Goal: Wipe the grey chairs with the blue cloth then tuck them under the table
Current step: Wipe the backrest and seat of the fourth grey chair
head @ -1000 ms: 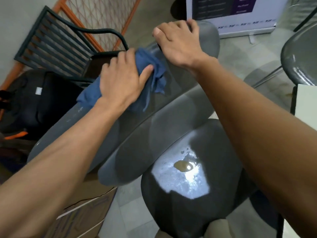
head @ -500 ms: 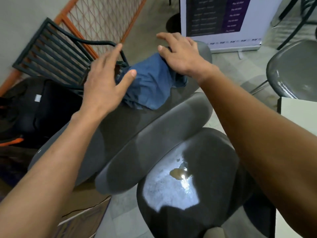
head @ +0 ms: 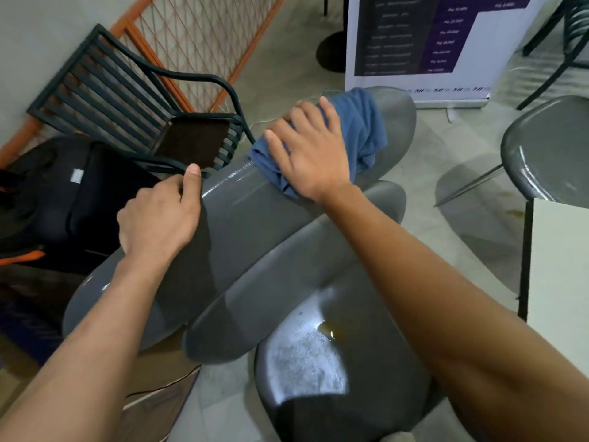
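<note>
- My right hand (head: 314, 154) lies flat w/ fingers spread, palm pressing the blue cloth (head: 360, 129) onto the top backrest bar (head: 242, 224) of the grey chair.
- Cloth is bunched up near the far end of that bar; part sticks out beyond my fingers, part hangs a bit over the bar's near side.
- My left hand (head: 159, 215) grips the same bar's far edge around its middle: thumb up along the edge, the other fingers curl over the back and are hidden.
- The 2 hands are near each other but apart; bare shiny bar btwn them.
- A 2nd, lower backrest bar (head: 287, 275) runs just beside the top one, nearer to me.
- Seat (head: 318, 378) of the grey chair is below my right forearm, w/ a bright glare patch and a small yellowish-brown spot (head: 330, 330) on it.
- Another grey chair (head: 548, 148) stands at right, well apart from the first, next to the far corner of the white counter (head: 561, 266).
- Behind the top bar on the floor: black slatted metal chair (head: 127, 100), black bag (head: 63, 193) at left, orange mesh gate (head: 197, 43) against the wall.
- White and purple banner (head: 430, 43) stands beyond the cloth; its print is too blurred to read.
</note>
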A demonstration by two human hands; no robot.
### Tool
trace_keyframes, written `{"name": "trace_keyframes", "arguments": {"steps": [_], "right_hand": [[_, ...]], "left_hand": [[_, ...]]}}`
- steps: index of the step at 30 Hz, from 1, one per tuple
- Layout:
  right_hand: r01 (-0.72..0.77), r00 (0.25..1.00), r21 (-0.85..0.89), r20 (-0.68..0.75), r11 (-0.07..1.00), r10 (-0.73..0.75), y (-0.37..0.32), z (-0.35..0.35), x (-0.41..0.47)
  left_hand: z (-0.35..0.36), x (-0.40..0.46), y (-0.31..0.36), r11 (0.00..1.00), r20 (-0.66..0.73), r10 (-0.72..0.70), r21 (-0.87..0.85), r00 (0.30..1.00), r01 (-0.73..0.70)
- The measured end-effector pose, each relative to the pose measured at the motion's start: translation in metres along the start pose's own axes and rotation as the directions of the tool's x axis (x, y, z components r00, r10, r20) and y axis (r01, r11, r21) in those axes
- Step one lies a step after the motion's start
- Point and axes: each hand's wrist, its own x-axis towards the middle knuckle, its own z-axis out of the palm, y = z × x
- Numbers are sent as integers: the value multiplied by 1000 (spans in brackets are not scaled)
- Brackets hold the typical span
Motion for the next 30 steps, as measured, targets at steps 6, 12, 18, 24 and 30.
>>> {"name": "trace_keyframes", "arguments": {"steps": [6, 12, 18, 24, 30], "right_hand": [[-241, 962, -53, -145, 969, 231, 65, 3, 14], [-600, 751, 248, -152, 760, 643, 95, 3, 22], [-667, 452, 573, -197, 476, 870, 78, 14, 20], [-604, 226, 778, -43, 174, 973, 91, 37, -2], [-357, 150, 887, 363, -292, 920, 140, 141, -70]], "left_hand": [[2, 0, 4, 1000, -29, -1, 15, 1000, 2], [3, -1, 12, 1000, -41, -28, 10, 999, 29], [0, -3, 16, 1000, -39, -28, 1, 999, 28], [3, -1, 15, 1000, -83, -3, -3, 997, 3], [7, 0, 13, 1000, -110, -3, 5, 994, 3]]}}
